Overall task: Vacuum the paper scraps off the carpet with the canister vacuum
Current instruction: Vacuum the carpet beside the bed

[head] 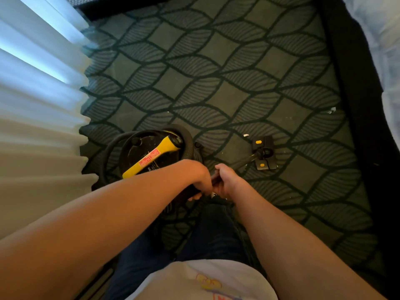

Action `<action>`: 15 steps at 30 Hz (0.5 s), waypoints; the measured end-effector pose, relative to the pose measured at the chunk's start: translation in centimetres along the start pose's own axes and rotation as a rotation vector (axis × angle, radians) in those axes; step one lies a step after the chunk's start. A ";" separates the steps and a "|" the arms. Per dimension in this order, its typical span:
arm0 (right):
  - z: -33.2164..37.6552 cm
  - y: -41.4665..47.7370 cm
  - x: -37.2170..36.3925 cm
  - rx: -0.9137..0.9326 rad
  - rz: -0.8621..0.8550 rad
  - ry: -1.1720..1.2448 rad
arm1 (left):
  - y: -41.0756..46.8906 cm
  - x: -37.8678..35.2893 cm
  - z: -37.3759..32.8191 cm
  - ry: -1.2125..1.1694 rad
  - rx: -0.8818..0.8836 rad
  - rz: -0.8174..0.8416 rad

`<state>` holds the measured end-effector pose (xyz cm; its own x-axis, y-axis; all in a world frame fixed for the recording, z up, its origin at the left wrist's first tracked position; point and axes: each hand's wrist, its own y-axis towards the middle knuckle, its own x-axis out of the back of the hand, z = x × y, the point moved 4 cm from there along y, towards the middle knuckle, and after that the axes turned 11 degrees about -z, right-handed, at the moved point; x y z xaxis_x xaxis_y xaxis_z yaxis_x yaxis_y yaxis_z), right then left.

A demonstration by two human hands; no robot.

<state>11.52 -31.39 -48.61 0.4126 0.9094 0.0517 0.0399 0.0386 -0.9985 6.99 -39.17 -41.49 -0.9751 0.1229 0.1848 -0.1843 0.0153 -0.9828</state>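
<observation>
White scrap [246,135] lies beside the floor head [264,152]. Left grip [198,180] and right grip [227,182] clench the wand [242,162]; push flat, slowly.

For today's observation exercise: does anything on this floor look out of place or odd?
White paper scraps litter the dark carpet: one just beside the vacuum head, another near the black border at right. Nothing else stands out.

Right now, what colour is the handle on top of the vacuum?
Yellow, with a red label; the handle shows clearly in the head view.

Pale curtain [41,100], dark bed base [355,87]
</observation>
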 end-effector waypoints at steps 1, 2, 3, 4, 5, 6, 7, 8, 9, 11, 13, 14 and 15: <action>0.2 0.1 -0.3 0.007 -0.003 0.010 | 0.1 0.2 0.3 0.007 -0.003 0.010; 0.3 0.3 -0.6 0.014 -0.007 0.018 | 0.3 0.5 0.5 0.007 -0.006 0.016; 0.5 0.4 -1.0 0.022 -0.013 0.021 | 0.5 0.7 0.9 -0.001 -0.009 0.019; 0.4 0.6 -1.4 0.027 -0.020 0.029 | 0.8 0.9 1.2 -0.014 -0.013 0.023; 0.4 0.8 -1.6 0.032 -0.033 0.036 | 1.1 0.9 1.6 -0.033 -0.018 0.028; 0.2 1.0 -1.9 0.036 -0.046 0.045 | 1.3 0.8 2.0 -0.047 -0.026 0.035; -0.2 1.2 -2.4 0.039 -0.060 0.059 | 1.6 0.6 2.5 -0.050 -0.042 0.038; -0.7 1.5 -2.6 0.048 -0.072 0.070 | 1.8 0.2 2.9 -0.062 -0.055 0.040; -1.2 1.8 -3.0 0.056 -0.086 0.089 | 2.0 -0.3 3.3 -0.076 -0.067 0.043; -2.4 3.0 -3.6 0.095 -0.146 0.143 | 2.1 -1.3 3.8 -0.114 -0.094 0.057; -3.0 3.9 -4.1 0.174 -0.228 0.217 | 2.2 -2.1 4.2 -0.142 -0.123 0.075; -3.4 4.3 -4.3 0.209 -0.280 0.245 | 2.3 -2.4 4.4 -0.149 -0.134 0.085; -3.7 4.7 -4.4 0.222 -0.315 0.279 | 2.4 -2.7 4.8 -0.147 -0.147 0.093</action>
<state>13.26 -36.76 -53.43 0.6412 0.6948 0.3257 0.0193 0.4097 -0.9120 8.62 -44.19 -44.31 -0.9965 -0.0154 0.0819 -0.0833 0.1566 -0.9841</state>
